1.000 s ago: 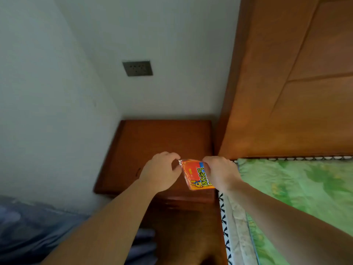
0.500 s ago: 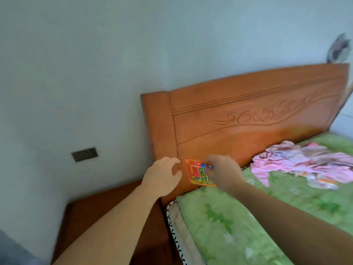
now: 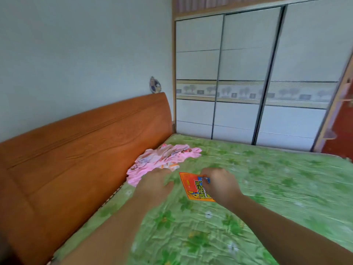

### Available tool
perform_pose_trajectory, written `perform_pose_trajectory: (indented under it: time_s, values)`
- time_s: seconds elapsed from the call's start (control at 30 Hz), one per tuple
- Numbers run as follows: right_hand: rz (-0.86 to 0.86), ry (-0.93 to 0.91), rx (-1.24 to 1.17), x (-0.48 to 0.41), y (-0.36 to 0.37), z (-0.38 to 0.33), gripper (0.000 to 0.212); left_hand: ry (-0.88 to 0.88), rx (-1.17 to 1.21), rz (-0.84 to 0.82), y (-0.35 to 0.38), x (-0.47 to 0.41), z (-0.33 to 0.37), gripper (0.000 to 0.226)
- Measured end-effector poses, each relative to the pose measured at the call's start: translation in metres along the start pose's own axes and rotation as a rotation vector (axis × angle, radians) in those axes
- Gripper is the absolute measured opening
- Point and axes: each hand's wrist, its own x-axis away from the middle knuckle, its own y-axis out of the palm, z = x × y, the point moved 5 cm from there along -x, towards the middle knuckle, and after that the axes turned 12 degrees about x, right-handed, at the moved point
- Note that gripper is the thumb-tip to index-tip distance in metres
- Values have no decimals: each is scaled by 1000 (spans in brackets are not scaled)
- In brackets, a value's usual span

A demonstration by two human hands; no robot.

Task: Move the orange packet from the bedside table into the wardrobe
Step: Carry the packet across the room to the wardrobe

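Note:
The orange packet [image 3: 193,187] with yellow and blue print hangs in the air over the green bed, pinched at its right edge by my right hand [image 3: 219,185]. My left hand [image 3: 155,185] floats just left of the packet, apart from it, fingers loosely curled and holding nothing. The wardrobe [image 3: 248,77] stands across the bed at the far side, its white sliding doors closed. The bedside table is out of view.
A bed with a green floral sheet [image 3: 267,188] fills the lower right. Its orange wooden headboard [image 3: 76,150] runs along the left. A crumpled pink cloth [image 3: 164,157] lies near the headboard. A red-brown door [image 3: 342,119] shows at the right edge.
The view has swung right from the bedside table, past the headboard, to the bed and wardrobe. My left hand has let go of the packet; my right hand still carries it.

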Motion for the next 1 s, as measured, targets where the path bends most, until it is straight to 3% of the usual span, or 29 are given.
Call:
perform_pose_trajectory:
  time_s: [0.23,0.53,0.77,1.0]
  values:
    - [16,295,124,131,-63,231,13,231,124,-168,174,-12,221,43]
    - [0,777,298,360,-162,468,13,501,257,-508,392,63,497,42]
    - [34,1193,448,539,-246,527,5,796,371,-772,485,168,657,39]
    - [82,1538,610,664,-310,486,14,1096,473,-994,514,286,743,35]
